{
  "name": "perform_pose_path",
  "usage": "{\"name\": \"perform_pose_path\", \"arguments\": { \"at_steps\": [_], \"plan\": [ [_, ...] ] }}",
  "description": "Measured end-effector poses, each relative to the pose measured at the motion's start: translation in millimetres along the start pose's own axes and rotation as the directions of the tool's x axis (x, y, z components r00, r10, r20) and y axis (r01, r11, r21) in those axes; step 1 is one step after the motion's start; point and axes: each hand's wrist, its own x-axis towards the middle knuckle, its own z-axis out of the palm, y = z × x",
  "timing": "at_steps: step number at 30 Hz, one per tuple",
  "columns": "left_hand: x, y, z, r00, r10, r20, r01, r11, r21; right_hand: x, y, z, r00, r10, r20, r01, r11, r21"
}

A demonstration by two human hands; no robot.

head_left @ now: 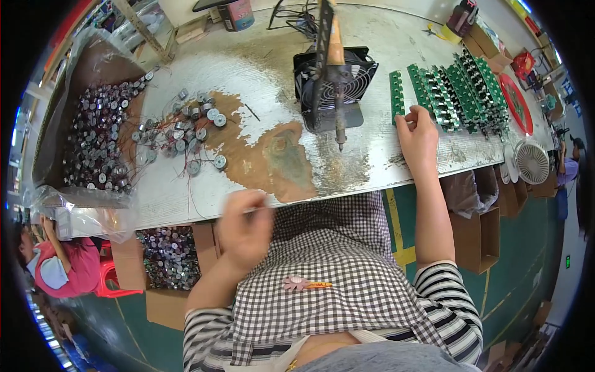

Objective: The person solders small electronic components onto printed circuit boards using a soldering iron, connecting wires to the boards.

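Right fingers (403,128) touch a narrow green circuit-board strip (397,93) extending lengthwise ahead; left hand (245,229) blurs; I can't tell either grip.

I'd call this a small assembly workshop or factory floor: across the middle stands a long, scuffed white workbench (266,59), heaped at the left with small wired motors (99,133) and lined at the upper right with green circuit boards (458,93). At top centre, a pointed soldering tool (339,121) hangs before a fan (359,80), while yellow lines (406,256) mark the green floor (517,232) and another person (77,270) sits at lower left.
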Motion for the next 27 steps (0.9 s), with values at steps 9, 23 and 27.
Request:
{"name": "perform_pose_path", "arguments": {
  "at_steps": [9, 23, 27],
  "plan": [
    [57.7, 20.9, 107.6, 0.414, -0.424, 0.805, 0.900, 0.059, -0.431, -75.9, -45.2, -22.8, 0.970, 0.209, 0.121, -0.241, 0.797, 0.554],
    [49.5, 10.6, 88.7, 0.457, -0.507, 0.731, 0.888, 0.301, -0.347, -92.4, -72.2, -25.9, 0.921, -0.171, 0.350, -0.156, 0.662, 0.733],
    [44.2, 23.4, 66.0, 0.856, -0.366, 0.365, 0.440, 0.887, -0.143, -90.5, -81.7, -29.3, 0.894, -0.215, 0.392, -0.064, 0.806, 0.588]
  ]
}}
